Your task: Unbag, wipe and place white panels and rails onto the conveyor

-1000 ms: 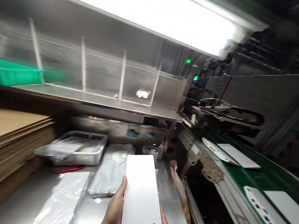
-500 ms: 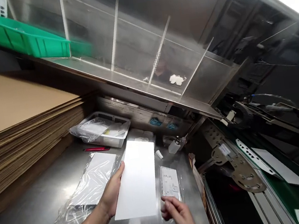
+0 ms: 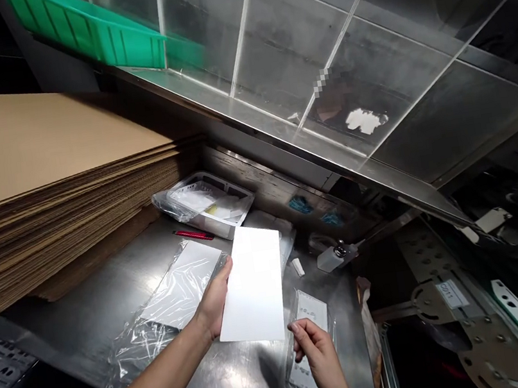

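A plain white rectangular panel point(image 3: 253, 285) is tilted up above the metal table, its left edge gripped by my left hand point(image 3: 216, 297). My right hand point(image 3: 314, 348) is beside the panel's lower right corner, thumb and fingers pinched together; whether anything thin is between them I cannot make out. Under and behind my right hand lies a white plate with small holes point(image 3: 312, 309) in a clear plastic bag. Left of my left hand, another white panel point(image 3: 187, 279) rests inside a clear plastic bag point(image 3: 131, 352) on the table.
A tall stack of cardboard sheets point(image 3: 51, 141) stands at the left. Behind the panel are a white basket point(image 3: 222, 225) with bagged parts, a red cutter point(image 3: 193, 234) and a small bottle point(image 3: 330, 259). Above, a metal shelf carries a green bin point(image 3: 119, 43). Machine parts point(image 3: 482, 316) border the right.
The view has turned, so most things appear shifted to the right. My left hand still holds the white panel, and my right hand stays pinched near its lower right corner.
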`<state>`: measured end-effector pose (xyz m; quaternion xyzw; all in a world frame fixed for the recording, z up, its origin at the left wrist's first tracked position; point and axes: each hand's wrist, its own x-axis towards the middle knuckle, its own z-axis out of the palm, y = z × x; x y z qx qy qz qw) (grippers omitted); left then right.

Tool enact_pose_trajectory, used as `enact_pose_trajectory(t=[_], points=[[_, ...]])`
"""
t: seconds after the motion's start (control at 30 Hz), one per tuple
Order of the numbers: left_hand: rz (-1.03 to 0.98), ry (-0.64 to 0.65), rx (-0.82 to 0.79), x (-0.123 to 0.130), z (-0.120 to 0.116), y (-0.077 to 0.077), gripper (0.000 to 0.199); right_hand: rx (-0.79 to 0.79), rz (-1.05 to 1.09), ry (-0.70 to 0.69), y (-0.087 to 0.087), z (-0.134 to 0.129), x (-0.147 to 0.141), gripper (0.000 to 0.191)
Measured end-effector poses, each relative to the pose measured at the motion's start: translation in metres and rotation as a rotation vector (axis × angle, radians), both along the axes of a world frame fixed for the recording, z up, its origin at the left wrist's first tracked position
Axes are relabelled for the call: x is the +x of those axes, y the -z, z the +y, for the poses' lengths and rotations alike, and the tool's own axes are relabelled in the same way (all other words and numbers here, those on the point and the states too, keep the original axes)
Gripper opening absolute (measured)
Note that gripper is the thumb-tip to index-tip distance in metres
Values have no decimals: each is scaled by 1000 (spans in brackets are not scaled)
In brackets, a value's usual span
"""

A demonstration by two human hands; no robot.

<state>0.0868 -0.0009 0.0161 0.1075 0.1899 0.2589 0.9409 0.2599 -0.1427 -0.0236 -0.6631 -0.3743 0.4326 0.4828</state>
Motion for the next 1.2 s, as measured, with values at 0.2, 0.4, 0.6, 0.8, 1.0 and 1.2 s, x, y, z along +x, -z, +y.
enact_pose_trajectory(t=[0.2, 0.4, 0.6, 0.8, 1.0, 1.2], points=[[75, -62, -28, 3, 10, 6, 56, -28, 70, -29, 16, 9, 5, 30], [114, -84, -21, -3, 15, 2, 59, -3, 33, 29, 38, 47, 24, 35], [201, -125, 6, -23, 22, 4, 57, 41, -137, 210, 57, 141, 64, 35], [302, -221, -19, -39, 42, 4, 54, -24, -341, 371, 68, 227, 87, 19], [132, -221, 12, -19, 49, -16, 58, 133, -216, 404, 83, 242, 82, 21], [80, -120, -32, -3, 53, -22, 53, 494, 79, 566, 47, 170, 134, 21]])
